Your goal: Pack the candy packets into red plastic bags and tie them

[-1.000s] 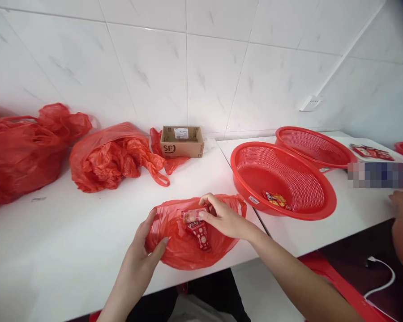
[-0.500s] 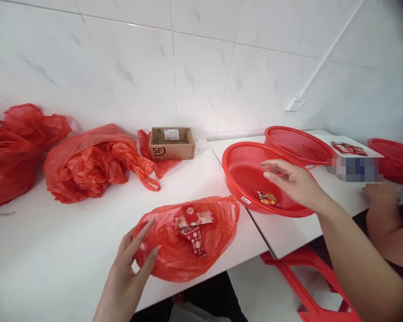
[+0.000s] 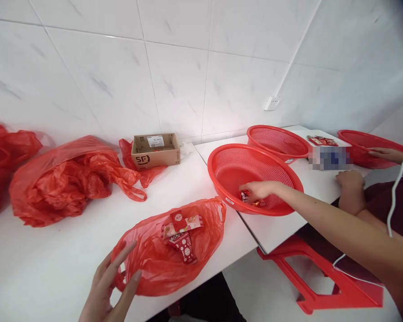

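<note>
A thin red plastic bag (image 3: 147, 279) lies wide open near the front edge of the table. Inside it are several small packets, among them a pink-and-white packet (image 3: 195, 221) and a dark red packet with white dots (image 3: 187, 250). My left hand (image 3: 109, 279) is at the bag's left rim, thumb and fingers spread apart. To the right, my right hand (image 3: 258, 190) reaches down into a red plastic colander (image 3: 223, 174). Its fingers curl around a small red-and-white wrapped sweet (image 3: 245, 195) at the bottom; the fingertips are partly hidden. More wrapped sweets (image 3: 260, 203) lie beside them.
A cardboard box (image 3: 163, 156) and bunched red bags (image 3: 70, 179) stand along the wall. Behind my colander is another red colander (image 3: 275, 138). At right a co-worker's hand (image 3: 384, 154) is at a further red basket (image 3: 356, 143). A red stool (image 3: 309, 290) is below the table.
My right hand has gone down from above the colander to the sweets inside it. My left hand keeps its place at the bag. The whole view has shifted to the right.
</note>
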Motion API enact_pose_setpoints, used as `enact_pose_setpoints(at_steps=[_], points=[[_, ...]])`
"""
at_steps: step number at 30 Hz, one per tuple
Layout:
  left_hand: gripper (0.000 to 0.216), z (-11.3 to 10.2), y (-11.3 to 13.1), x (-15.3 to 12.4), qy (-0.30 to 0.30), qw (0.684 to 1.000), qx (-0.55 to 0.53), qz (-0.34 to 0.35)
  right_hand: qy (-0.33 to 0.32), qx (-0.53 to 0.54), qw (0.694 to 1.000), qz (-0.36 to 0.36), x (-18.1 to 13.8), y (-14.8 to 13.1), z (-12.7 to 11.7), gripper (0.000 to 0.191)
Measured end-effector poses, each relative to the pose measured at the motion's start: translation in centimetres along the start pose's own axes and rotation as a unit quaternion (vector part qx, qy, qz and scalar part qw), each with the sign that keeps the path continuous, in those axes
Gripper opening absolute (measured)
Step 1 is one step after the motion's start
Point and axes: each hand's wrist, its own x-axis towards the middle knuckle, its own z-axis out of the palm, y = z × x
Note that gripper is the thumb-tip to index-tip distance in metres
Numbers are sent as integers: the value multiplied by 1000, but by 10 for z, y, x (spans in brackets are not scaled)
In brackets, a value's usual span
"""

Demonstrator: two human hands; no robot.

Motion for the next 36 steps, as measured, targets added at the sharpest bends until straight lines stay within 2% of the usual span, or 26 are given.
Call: enact_pose_setpoints(at_steps=[2, 5, 7, 9, 13, 16, 20, 22, 24, 27, 30, 32, 34, 36], points=[[55, 0, 3, 0, 0, 1000, -1, 3, 13, 17, 1000, -15, 1, -7, -9, 21], [53, -1, 4, 1, 0, 1000, 2, -5, 79, 69, 994, -35, -1, -25, -22, 24], [52, -2, 6, 2, 6, 1000, 3, -17, 125, 138, 981, -52, -6, -45, -25, 27], [52, -3, 8, 1, 12, 1000, -1, -18, 140, 211, 964, -81, -13, -72, -19, 28], [51, -2, 13, -3, 8, 1000, 8, -7, 83, 243, 953, -159, -14, -130, 20, 33], [55, 0, 12, -3, 11, 1000, 27, 5, 22, 163, 970, -177, 1, -157, 70, 35], [56, -1, 12, -2, 10, 998, 51, 30, 14, 54, 976, -212, 28, -174, 135, 30], [54, -2, 13, -3, 2, 998, 46, 33, 31, 41, 970, -238, 33, -180, 147, 30], [53, -5, 15, -4, -1, 999, 32, 38, 63, 50, 965, -248, 28, -184, 139, 31], [51, -8, 15, -7, 6, 999, 15, 37, 158, 98, 950, -252, 1, -181, 99, 34], [52, -9, 13, -10, 24, 999, -17, 14, 356, 139, 897, -224, -34, -155, 60, 39], [57, -8, 11, -12, 36, 998, -43, -10, 446, 106, 873, -165, -52, -125, 52, 43], [64, -7, 7, -12, 42, 997, -54, -32, 431, 2, 899, -81, -63, -92, 64, 46], [71, -8, 2, -10, 44, 996, -58, -45, 363, -116, 924, -18, -67, -64, 91, 44]])
